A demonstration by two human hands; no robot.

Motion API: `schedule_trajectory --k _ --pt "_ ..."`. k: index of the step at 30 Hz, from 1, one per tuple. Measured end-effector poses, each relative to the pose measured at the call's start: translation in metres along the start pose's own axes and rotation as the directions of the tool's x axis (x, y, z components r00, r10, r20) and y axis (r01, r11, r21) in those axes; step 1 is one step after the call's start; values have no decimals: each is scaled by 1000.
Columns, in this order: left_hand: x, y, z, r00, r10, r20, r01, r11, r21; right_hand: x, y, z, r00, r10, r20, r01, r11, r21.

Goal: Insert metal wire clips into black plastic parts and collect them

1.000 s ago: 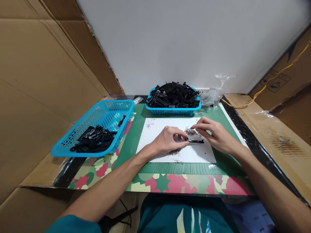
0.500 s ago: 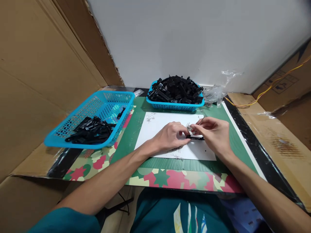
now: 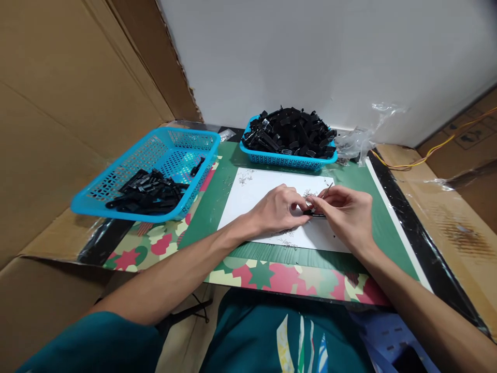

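My left hand (image 3: 280, 208) is closed, pinching the left end of a small, narrow black plastic part (image 3: 316, 213) just over a white sheet (image 3: 252, 194). Close against it on the right, my right hand (image 3: 348, 212) is closed in a pinch around a thin metal tool (image 3: 330, 188) whose upper end sticks out above the fingers. Its tip is hidden, so I cannot tell whether it touches the part. Beyond the fingertips lies a small heap of fine wire-like metal pieces (image 3: 309, 194). More such pieces are scattered near the sheet's front edge and far left corner.
A blue basket (image 3: 287, 159) heaped with black plastic parts (image 3: 291, 132) stands at the back. Another blue basket (image 3: 143, 217) at the left holds a smaller pile. Crumpled clear plastic (image 3: 353, 145) and a yellow cable (image 3: 423, 161) lie at the back right. Cardboard walls flank the table.
The camera view has shifted slightly. My fingertips have come closer together over the black part, and the metal tool's upper end shows more clearly. Both hands keep their grip.
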State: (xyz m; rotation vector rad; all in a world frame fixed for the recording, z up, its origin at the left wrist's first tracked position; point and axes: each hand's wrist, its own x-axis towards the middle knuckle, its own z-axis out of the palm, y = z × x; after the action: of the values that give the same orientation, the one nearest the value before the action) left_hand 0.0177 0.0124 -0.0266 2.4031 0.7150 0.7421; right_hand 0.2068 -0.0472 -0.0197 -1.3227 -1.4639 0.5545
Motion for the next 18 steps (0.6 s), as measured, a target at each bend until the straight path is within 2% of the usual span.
schedule_trajectory --k 11,14,18 --pt "1 -2 2 999 -5 -35 3 998 -56 -4 -3 3 997 -54 -55 47 991 -124" --pt "0 -5 2 999 6 -54 -8 1000 -22 -3 -2 5 999 -9 -43 8 999 -37" --pt "0 -6 -1 999 39 -34 -39 999 7 2 -1 4 998 63 -27 -58 984 167"
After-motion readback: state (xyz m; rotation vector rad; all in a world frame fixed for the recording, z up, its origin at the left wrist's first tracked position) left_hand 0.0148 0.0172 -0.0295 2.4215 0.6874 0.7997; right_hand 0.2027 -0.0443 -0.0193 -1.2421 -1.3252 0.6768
